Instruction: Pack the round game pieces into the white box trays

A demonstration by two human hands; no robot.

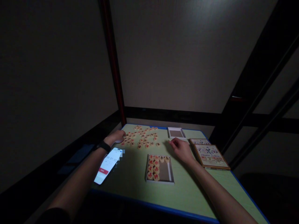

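Note:
Round wooden pieces with red or black characters [145, 135] lie scattered over the far left of the green table. My left hand [116, 136], with a black band at the wrist, reaches to the left edge of these pieces; its fingertips are too small to tell whether they hold one. A shallow open box [165, 171] in the middle has two columns of red pieces at its left and two black pieces along its top row. My right hand [179, 148] hovers up and to the right of that box, fingers curled together, and what they hold, if anything, cannot be made out.
A lit phone showing a timer [109, 165] lies by my left forearm. At the back stands an empty shallow box [176, 133]. Two printed box lids [211, 155] overlap at the right. The blue table edge [163, 209] runs along the front.

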